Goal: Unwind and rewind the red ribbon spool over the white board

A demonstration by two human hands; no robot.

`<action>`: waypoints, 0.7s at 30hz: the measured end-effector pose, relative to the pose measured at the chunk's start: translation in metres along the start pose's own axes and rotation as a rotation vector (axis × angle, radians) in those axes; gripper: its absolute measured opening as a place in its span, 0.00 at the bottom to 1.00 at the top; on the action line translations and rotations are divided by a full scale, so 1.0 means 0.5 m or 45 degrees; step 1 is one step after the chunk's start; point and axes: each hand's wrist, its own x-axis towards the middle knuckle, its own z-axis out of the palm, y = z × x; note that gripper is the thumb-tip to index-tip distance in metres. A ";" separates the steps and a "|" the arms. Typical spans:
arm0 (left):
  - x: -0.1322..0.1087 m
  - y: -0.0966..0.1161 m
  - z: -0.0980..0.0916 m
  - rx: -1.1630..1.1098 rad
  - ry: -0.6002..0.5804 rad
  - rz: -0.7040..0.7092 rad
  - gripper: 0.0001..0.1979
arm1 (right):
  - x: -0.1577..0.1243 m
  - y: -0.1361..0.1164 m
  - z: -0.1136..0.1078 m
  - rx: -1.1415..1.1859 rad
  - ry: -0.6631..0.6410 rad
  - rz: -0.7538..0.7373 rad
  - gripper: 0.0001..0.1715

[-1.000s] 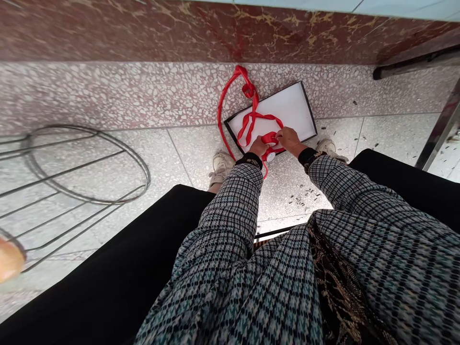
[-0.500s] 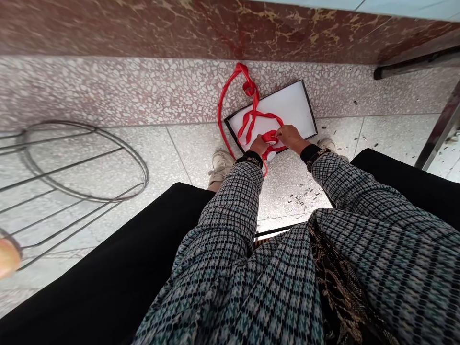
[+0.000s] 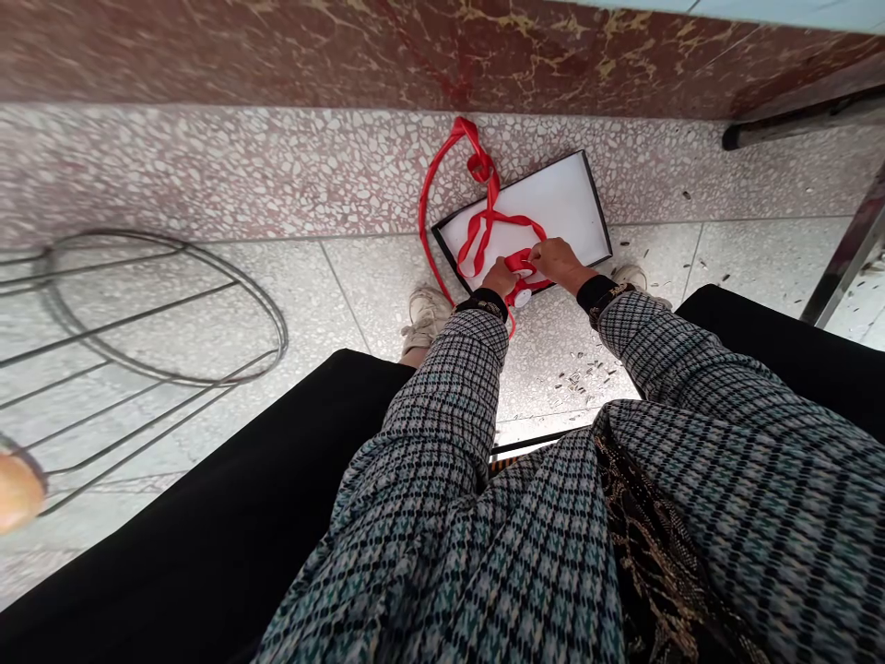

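Note:
A long red ribbon (image 3: 490, 188) lies twisted over a shallow white tray with black edges (image 3: 563, 198). Part of it loops off the tray onto the speckled floor and up to the step. Near the tray's front edge, my left hand (image 3: 498, 277) has its fingers closed on a bunched part of the ribbon. My right hand (image 3: 555, 260) pinches the same bunch from the other side, its fingertips close to the left ones. Just below the fingers hangs a small round white piece (image 3: 523, 298), touching the ribbon; its kind is unclear.
A round wire rack (image 3: 172, 378) stands at the left. Shoes (image 3: 425, 314) flank the tray. Small dark bits (image 3: 587, 376) are scattered on the floor. Metal legs (image 3: 843, 249) stand at right, and a reddish marble ledge (image 3: 332, 55) runs along the top.
Both hands stay at the same bunch of ribbon, with only slight finger movement. The view has shifted very little.

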 end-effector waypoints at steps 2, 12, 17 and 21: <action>0.002 -0.001 0.000 0.001 0.008 -0.014 0.31 | 0.004 0.006 0.003 0.256 0.034 0.120 0.09; -0.010 0.012 -0.008 0.068 0.011 0.002 0.30 | 0.013 0.061 0.009 0.961 0.127 0.431 0.08; -0.015 0.018 -0.011 0.109 0.005 0.017 0.27 | 0.041 0.093 0.003 1.011 0.233 0.480 0.14; -0.016 0.018 -0.012 0.093 0.000 0.002 0.27 | 0.055 0.127 0.004 0.946 0.273 0.435 0.17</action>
